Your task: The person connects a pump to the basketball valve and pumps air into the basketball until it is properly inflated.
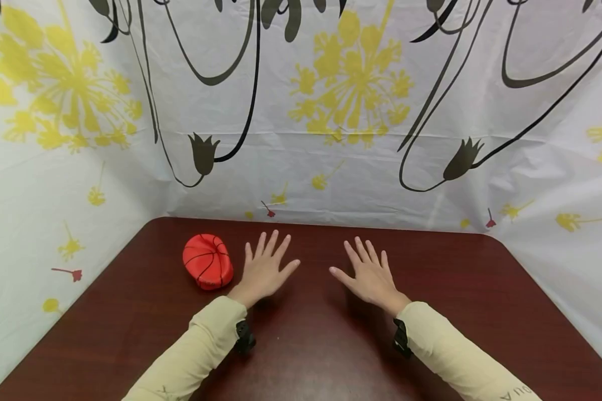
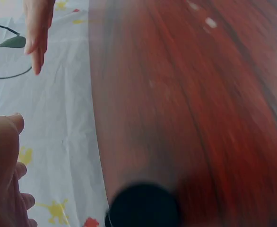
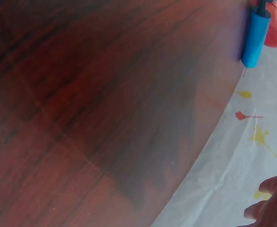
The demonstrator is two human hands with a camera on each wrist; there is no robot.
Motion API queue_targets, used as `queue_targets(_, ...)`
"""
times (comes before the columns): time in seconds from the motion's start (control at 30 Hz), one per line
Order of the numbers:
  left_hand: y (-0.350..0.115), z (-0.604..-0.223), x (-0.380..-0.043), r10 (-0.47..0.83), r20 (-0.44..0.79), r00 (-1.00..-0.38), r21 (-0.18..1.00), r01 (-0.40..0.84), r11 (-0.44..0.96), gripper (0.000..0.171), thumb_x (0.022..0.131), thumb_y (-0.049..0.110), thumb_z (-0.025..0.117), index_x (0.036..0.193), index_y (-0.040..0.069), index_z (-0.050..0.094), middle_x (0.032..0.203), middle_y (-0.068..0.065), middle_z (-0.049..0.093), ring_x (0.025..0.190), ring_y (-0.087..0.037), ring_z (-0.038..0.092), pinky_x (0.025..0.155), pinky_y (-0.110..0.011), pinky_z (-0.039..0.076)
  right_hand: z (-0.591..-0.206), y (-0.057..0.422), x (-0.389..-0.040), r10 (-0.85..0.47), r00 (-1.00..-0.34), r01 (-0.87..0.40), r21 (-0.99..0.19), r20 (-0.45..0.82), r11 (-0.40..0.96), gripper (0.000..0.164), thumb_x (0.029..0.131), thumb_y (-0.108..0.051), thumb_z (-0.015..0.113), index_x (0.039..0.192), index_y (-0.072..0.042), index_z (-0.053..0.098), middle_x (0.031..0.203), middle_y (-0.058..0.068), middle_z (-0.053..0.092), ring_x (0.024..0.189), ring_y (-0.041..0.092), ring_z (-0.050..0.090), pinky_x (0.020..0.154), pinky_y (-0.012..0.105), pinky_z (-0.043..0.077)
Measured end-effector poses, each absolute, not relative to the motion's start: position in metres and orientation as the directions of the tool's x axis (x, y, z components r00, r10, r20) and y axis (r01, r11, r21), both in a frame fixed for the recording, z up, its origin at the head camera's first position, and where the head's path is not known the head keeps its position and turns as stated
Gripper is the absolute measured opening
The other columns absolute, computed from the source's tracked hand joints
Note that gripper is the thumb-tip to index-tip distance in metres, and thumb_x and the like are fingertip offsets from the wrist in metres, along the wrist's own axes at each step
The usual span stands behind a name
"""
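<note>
My left hand and right hand are spread over the dark red table, palms down, fingers straight, holding nothing. Left of my left hand lies a red ball with black seams, caved in and partly deflated. In the right wrist view a blue cylinder with a black end, pump-like, appears in front of the red ball; the head view does not show it. Parts of the left hand and right hand enter the left wrist view.
Behind the table hangs a white sheet with yellow and dark plant prints, which also runs down both sides. Black straps sit at the wrists. A blurred dark round shape is low in the left wrist view.
</note>
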State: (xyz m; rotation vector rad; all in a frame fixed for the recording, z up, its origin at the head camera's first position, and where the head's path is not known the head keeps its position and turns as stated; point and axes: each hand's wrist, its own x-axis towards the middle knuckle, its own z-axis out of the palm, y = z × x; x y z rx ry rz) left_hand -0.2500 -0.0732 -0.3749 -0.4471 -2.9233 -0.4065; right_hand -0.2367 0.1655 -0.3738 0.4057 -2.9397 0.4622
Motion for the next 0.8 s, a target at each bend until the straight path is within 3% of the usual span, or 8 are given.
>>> queue_targets(0.23,-0.1,-0.372,-0.244,0.294,0.195,-0.936,0.236,0.336,0.912,0.066,0.087,0.056,0.032,0.142,0.023,0.015,0.147,-0.006,0.008,0.133,-0.031,-0.004,0.099,-0.056,-0.002,-0.383,0.158,-0.233,-0.269,-0.944,-0.315,-0.28,0.192,0.907,0.08,0.081,-0.067,0.032,0.141,-0.015,0.02,0.146,0.011,0.012,0.133,0.03,0.004,0.1,0.054,0.002)
queue_targets(0.53,-0.14,-0.373,-0.231,0.295,0.268,-0.917,0.238,0.359,0.902,0.07,0.083,0.049,0.05,0.14,0.017,0.024,0.145,-0.012,0.016,0.132,-0.036,0.004,0.097,-0.06,0.002,-0.392,0.135,-0.229,-0.325,-0.93,-0.361,-0.266,0.171,0.894,0.078,0.081,-0.064,0.037,0.141,-0.015,0.022,0.146,0.01,0.013,0.133,0.028,0.007,0.101,0.052,0.005)
queue_targets(0.8,-0.168,-0.376,-0.226,0.269,0.274,-0.923,0.238,0.336,0.911,0.071,0.082,0.045,0.054,0.139,0.013,0.028,0.142,-0.018,0.021,0.129,-0.042,0.01,0.093,-0.065,0.005,-0.393,0.11,-0.226,-0.38,-0.913,-0.407,-0.26,0.151,0.875,0.079,0.081,-0.064,0.037,0.14,-0.014,0.023,0.145,0.009,0.015,0.133,0.027,0.008,0.102,0.051,0.006)
